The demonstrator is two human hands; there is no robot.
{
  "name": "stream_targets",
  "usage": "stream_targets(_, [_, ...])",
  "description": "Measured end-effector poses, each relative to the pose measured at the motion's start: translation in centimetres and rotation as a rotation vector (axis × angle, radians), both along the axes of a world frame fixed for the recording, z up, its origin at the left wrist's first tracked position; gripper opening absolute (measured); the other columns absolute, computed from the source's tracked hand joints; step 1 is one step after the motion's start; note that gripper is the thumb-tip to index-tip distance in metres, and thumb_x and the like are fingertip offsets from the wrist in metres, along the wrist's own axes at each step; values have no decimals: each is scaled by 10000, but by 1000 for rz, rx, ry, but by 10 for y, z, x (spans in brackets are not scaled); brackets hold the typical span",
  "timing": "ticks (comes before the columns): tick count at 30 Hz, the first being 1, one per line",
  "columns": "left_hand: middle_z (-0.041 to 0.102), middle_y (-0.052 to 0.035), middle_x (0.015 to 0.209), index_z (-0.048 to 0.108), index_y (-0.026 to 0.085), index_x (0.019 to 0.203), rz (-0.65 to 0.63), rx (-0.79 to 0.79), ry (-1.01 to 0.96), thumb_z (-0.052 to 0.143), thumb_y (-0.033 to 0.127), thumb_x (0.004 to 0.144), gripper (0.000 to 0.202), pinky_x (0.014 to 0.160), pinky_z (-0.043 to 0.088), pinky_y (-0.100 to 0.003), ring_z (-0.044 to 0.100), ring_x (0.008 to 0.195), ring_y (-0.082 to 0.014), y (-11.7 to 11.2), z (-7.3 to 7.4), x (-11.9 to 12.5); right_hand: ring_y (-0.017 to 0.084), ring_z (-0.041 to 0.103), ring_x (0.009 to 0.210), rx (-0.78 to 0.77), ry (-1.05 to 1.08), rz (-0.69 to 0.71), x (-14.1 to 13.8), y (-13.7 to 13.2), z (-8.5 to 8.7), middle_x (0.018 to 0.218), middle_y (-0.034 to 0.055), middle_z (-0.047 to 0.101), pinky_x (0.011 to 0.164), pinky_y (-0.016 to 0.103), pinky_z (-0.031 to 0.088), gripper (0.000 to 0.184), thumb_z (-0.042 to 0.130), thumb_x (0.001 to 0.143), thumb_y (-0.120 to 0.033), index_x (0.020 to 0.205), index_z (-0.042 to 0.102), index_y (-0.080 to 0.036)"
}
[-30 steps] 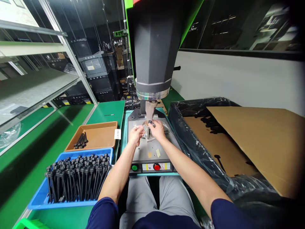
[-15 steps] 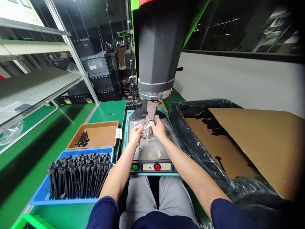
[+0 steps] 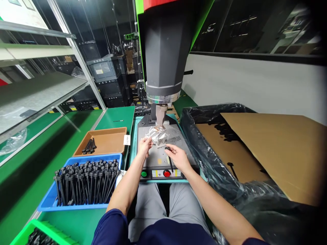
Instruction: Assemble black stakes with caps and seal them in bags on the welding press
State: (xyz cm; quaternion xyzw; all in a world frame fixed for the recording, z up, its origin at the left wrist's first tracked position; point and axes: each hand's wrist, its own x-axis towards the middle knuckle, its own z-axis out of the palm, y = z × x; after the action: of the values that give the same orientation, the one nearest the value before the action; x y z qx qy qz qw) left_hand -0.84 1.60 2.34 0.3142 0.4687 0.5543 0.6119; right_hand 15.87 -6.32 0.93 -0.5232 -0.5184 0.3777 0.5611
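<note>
My right hand pinches a black bolt-like part by its head, and the thin shaft hangs toward the front of the press bed. To its left, my left hand is closed at the edge of a clear plastic film. The film lies crinkled over a metal fixture and partly hides it. Just above the film stands the tapered tip of the press machine. Between my forearms is the grey bed plate.
A blue bin packed with black bolt-like parts stands left, behind it a brown tray with several more. Nearby are a green bin, a green button and a red button. Right is a plastic-lined box with cardboard.
My right hand has moved from the fixture toward me and right, and a black bolt-like part now shows in it. My left hand stays near the film, which is spread more over the fixture.
</note>
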Motion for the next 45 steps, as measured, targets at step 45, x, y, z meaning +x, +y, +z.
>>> stream_targets(45, [734,-95,1057,722,168,1032,599,-541,1576,577,248,863,236,872,472,-293,659,988,-228,-212,42,-392,223,636,669,-292,339,199,-24,-57,15,772,91,666,632,399,560,537,908,448,-518,864,716,-238])
